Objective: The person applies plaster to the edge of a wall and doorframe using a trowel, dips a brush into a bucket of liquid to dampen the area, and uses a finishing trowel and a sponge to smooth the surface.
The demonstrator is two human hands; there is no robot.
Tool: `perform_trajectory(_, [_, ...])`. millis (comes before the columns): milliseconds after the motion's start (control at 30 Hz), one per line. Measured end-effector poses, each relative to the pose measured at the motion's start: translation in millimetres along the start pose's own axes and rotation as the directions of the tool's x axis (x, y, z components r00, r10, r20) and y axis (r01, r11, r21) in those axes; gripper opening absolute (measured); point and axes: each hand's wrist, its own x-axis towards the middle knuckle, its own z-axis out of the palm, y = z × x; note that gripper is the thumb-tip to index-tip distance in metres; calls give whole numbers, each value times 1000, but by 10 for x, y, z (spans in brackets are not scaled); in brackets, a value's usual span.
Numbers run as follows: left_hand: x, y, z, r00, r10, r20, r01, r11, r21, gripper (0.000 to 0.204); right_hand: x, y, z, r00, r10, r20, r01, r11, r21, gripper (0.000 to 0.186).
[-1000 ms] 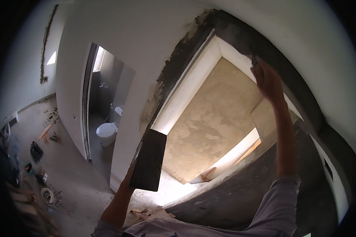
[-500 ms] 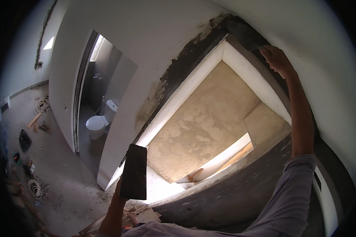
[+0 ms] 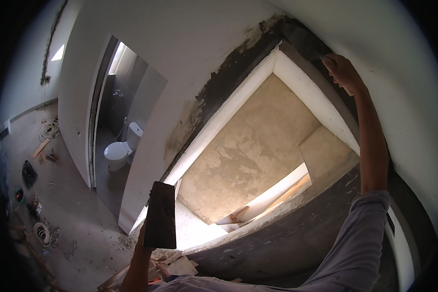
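Note:
My left hand [image 3: 142, 242] is closed on a dark rectangular plasterer's hawk [image 3: 160, 214], which hides most of its fingers. The board is held up near the lower left side of the window opening. My right arm is raised, and my right hand [image 3: 342, 73] grips a trowel [image 3: 304, 41] at the opening's upper corner. Its blade lies against a band of dark wet plaster [image 3: 231, 70] and is hard to tell apart from it. The band follows the edge of the opening, ragged on its outer side, beside the white inner reveal [image 3: 304, 82].
Through the opening stands a rough plastered wall [image 3: 243, 151]. To the left, a doorway shows a white toilet [image 3: 117, 151]. Coiled cable [image 3: 43, 233], a black bag [image 3: 29, 173] and wood scraps [image 3: 41, 148] lie on the floor. Boards [image 3: 180, 266] lie below me near a bare foot.
The hawk in my left hand has dropped slightly and shifted a little left. My right hand stays at the upper corner with almost no movement.

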Motion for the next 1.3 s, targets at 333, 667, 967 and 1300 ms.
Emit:
perform_trajectory(333, [1,92,-187,1000,9,-19,-9,1000,-9,34,-22,-106,-28,999,20,29,-20,1000,-11,43])
perform_trajectory(667, [-11,121,-310,1000,1,-22,-2,1000,-20,33,-3,-114,22,999,43,21,-44,999,24,40])
perform_trajectory(967, [-45,161,-426,1000,-4,-31,3,1000,-28,33,-67,-255,27,997,67,28,-67,998,5,37])
perform_trajectory(1300, [-71,178,-602,999,-7,-36,5,998,-55,33,-55,-273,34,997,80,0,-80,991,-105,32])
